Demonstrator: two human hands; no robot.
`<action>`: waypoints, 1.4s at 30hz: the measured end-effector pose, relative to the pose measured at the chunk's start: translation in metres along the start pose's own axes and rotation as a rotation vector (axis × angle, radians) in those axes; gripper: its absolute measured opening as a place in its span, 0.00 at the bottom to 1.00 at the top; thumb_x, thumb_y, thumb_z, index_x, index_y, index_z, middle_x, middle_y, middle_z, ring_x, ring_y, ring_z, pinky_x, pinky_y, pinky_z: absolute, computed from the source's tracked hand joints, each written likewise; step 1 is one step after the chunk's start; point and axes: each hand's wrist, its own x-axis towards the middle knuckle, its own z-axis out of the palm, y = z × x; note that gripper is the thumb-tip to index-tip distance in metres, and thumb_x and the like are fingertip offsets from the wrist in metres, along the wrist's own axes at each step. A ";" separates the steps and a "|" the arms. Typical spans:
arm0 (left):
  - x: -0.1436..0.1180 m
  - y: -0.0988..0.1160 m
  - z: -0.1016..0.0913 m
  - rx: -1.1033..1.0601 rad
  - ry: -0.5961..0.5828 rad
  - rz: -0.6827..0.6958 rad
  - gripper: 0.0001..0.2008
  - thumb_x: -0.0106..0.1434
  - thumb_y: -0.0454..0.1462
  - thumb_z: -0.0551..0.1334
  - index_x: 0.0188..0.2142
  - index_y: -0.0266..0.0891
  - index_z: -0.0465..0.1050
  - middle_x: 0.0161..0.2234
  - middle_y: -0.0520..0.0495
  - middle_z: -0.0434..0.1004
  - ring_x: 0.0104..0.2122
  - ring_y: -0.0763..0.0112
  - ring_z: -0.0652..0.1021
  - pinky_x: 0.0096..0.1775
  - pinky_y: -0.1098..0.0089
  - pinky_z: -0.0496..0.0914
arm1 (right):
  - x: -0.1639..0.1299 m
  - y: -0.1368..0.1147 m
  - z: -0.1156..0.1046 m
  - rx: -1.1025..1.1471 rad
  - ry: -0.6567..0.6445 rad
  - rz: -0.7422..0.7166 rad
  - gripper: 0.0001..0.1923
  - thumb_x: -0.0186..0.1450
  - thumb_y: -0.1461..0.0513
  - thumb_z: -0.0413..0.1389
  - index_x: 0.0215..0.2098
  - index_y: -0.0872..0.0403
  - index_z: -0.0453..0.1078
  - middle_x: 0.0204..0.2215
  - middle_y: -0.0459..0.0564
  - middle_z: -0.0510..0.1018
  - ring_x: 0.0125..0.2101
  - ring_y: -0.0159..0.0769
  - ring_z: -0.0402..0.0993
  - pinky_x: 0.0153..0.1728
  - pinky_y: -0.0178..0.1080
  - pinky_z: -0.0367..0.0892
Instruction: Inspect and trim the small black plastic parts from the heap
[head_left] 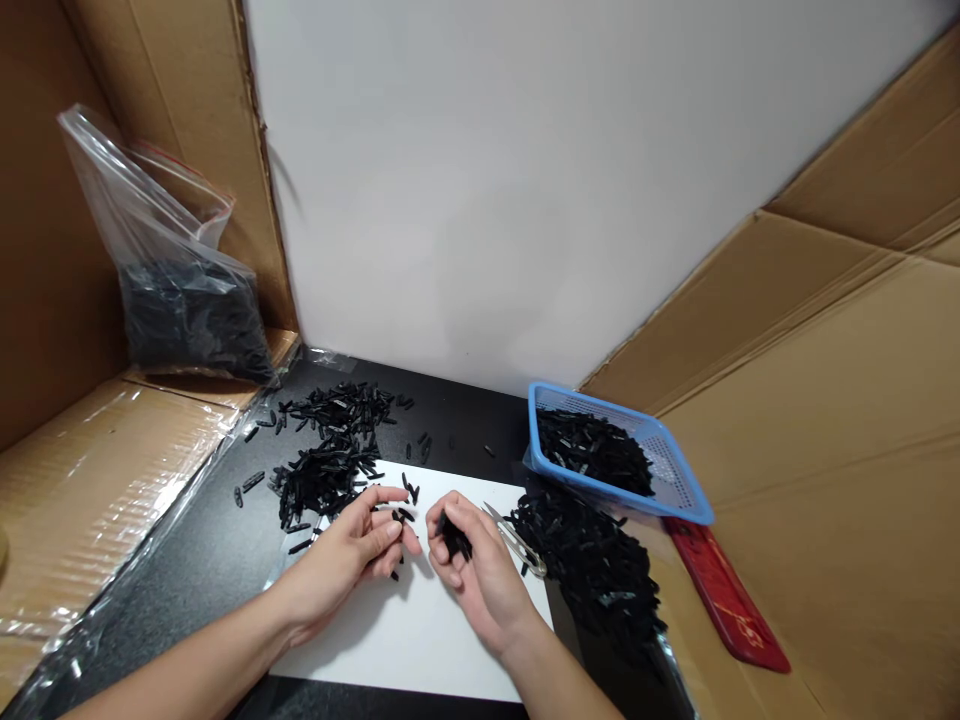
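Between the thumb and fingers of my left hand is a small black elongated piece; its exact kind is not clear. My right hand curls around a bunch of similar black pieces, partly hidden by the fingers. Both hands hover close together above a white sheet, where a few loose pieces lie. Beyond my left hand spreads a loose pile of black pieces. A pair of metal snips lies just right of my right hand, beside a larger black heap.
A blue plastic basket holding more black pieces stands at the right. Near it lies a red flat object. A clear zip bag filled with black pieces leans at the left. Cardboard walls and a white panel enclose the dark table.
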 end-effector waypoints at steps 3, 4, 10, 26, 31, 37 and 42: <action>0.000 0.003 0.001 0.071 -0.021 0.001 0.18 0.55 0.45 0.69 0.40 0.39 0.68 0.28 0.53 0.75 0.23 0.79 0.64 0.30 0.75 0.58 | 0.001 0.000 0.000 0.020 0.032 0.018 0.17 0.58 0.52 0.62 0.22 0.55 0.66 0.21 0.44 0.70 0.17 0.25 0.57 0.12 0.27 0.43; 0.000 0.003 0.002 0.092 -0.021 0.004 0.18 0.55 0.45 0.69 0.38 0.38 0.67 0.27 0.54 0.75 0.23 0.79 0.64 0.29 0.75 0.58 | 0.001 0.000 -0.001 0.008 0.042 0.030 0.18 0.58 0.52 0.62 0.22 0.55 0.65 0.21 0.44 0.70 0.16 0.23 0.55 0.12 0.27 0.41; 0.002 0.001 0.001 0.176 -0.073 0.079 0.16 0.58 0.44 0.67 0.36 0.39 0.63 0.24 0.55 0.74 0.21 0.79 0.64 0.26 0.75 0.56 | 0.000 0.008 -0.002 -0.180 0.009 0.054 0.19 0.55 0.50 0.66 0.28 0.56 0.70 0.13 0.33 0.55 0.14 0.20 0.39 0.14 0.28 0.36; 0.005 0.000 0.001 0.110 -0.073 0.103 0.17 0.57 0.47 0.67 0.30 0.39 0.63 0.21 0.52 0.78 0.17 0.81 0.61 0.22 0.75 0.50 | 0.003 0.005 -0.005 -0.100 0.043 0.009 0.17 0.51 0.53 0.70 0.27 0.58 0.74 0.12 0.33 0.53 0.13 0.20 0.38 0.14 0.29 0.35; 0.004 0.003 0.003 0.124 -0.051 0.082 0.16 0.59 0.47 0.65 0.27 0.38 0.64 0.20 0.52 0.77 0.17 0.81 0.59 0.23 0.75 0.50 | 0.003 0.006 -0.005 -0.094 0.045 0.012 0.18 0.50 0.53 0.71 0.24 0.56 0.71 0.11 0.33 0.54 0.13 0.19 0.39 0.13 0.29 0.36; 0.001 0.006 0.004 0.093 -0.033 0.030 0.15 0.57 0.44 0.68 0.32 0.37 0.66 0.29 0.49 0.80 0.20 0.80 0.63 0.25 0.76 0.53 | 0.002 0.004 -0.005 -0.087 0.024 0.016 0.18 0.50 0.52 0.70 0.26 0.57 0.73 0.11 0.34 0.55 0.13 0.20 0.39 0.14 0.29 0.36; 0.001 0.005 0.004 0.106 -0.045 0.036 0.17 0.57 0.47 0.67 0.31 0.38 0.65 0.28 0.49 0.80 0.18 0.80 0.61 0.24 0.75 0.49 | 0.001 0.002 -0.004 -0.084 0.029 0.045 0.17 0.51 0.54 0.69 0.30 0.58 0.75 0.11 0.33 0.54 0.14 0.20 0.38 0.14 0.28 0.36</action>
